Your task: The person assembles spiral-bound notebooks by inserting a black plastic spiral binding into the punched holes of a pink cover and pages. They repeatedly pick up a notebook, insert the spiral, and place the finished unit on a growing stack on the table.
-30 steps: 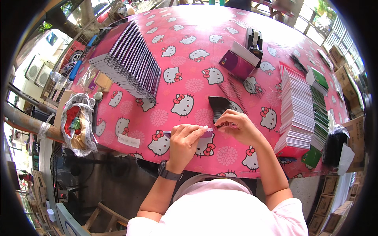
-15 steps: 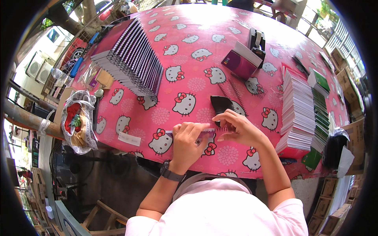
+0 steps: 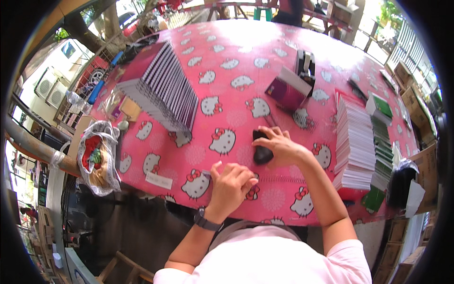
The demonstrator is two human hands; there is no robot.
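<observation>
Since a second ago the right hand [image 3: 279,146] has moved off the slim strip it shared with the left hand and gone up-frame to a small stack of dark cards [image 3: 261,150] just above centre. It now lies over that stack with fingers spread and curled on its top, a loose grip rather than a clenched one; whether any card is lifted cannot be told. The left hand [image 3: 231,182], a dark watch [image 3: 204,218] on its wrist, has stayed low in the middle of the frame, closed on a thin pale strip [image 3: 207,174] whose end pokes out to the left. The change suggests one piece is finished with and another card is being fetched.

The tabletop [image 3: 227,109] wears a glossy pink plastic cloth printed with white cartoon cats, smooth and reflective toward the top of the frame. In the upper left leans a long row of thin booklets [image 3: 161,92] with dark covers and pale edges, fanned like tiles. At the right stand tall square piles of white paper [image 3: 354,142], with green-covered pads [image 3: 383,137] beside them. A maroon box [image 3: 287,90] lies up-frame of the hands. At the left edge hangs a crinkled clear bag [image 3: 97,163] of red and green contents.
</observation>
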